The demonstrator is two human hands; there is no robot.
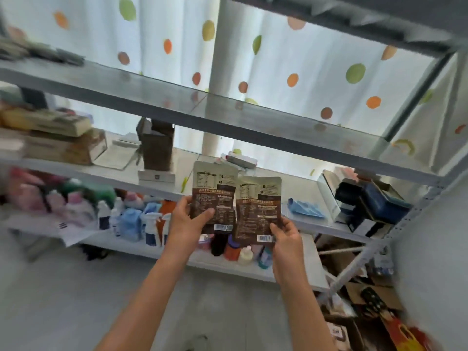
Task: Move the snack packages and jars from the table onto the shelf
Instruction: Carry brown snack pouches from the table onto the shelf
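While you face the metal shelf unit, each of your hands holds up one flat snack pouch, printed backs toward you, in front of the middle shelf board. Your left hand grips the left pouch at its lower left edge, thumb laid across the brown printed face and the fingers behind it. Your right hand pinches the right pouch at its lower right corner, thumb on the front just beside the barcode. The two pouches stand upright side by side, their inner edges touching or slightly overlapping; which one you cannot tell. The left one sits a little higher. Both are pale at the top with a nutrition table and dark brown below. Neither rests on a shelf board; they hang in the air over the near edge of the middle one. On that board, far left, lie stacked cardboard boxes; a dark open carton stands behind the pouches to the left, and a blue cloth lies to the right, near a dark blue box. The board below carries spray bottles and small jars. A white curtain with coloured dots hangs behind the unit.
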